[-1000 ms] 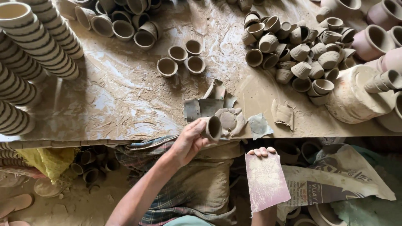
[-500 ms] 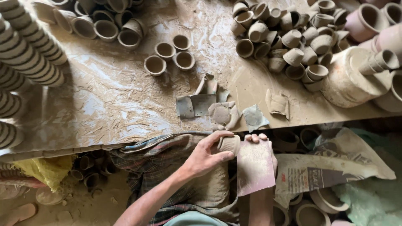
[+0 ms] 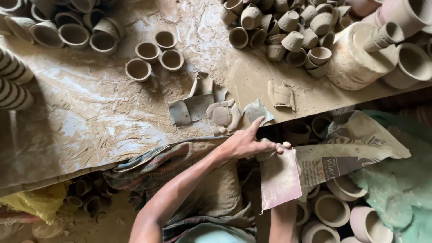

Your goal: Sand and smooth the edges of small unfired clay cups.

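Note:
My left hand is closed around a small clay cup, just off the front edge of the clay-smeared board. The cup is mostly hidden between my fingers and a pinkish rectangular sheet. My right hand holds that sheet from underneath; only its fingertips show over the sheet's top edge, touching the cup. My index finger on the left hand points up toward the board's edge. Both hands are over my lap, which is covered by a checked cloth.
On the board lie three loose small cups, a heap of small cups, a large pale pot, stacked cups at the left and torn sheet scraps. A newspaper and clay bowls lie below right.
My left hand carried the cup from the board's edge down and to the right until it met the pink sheet. The view shifted down the board.

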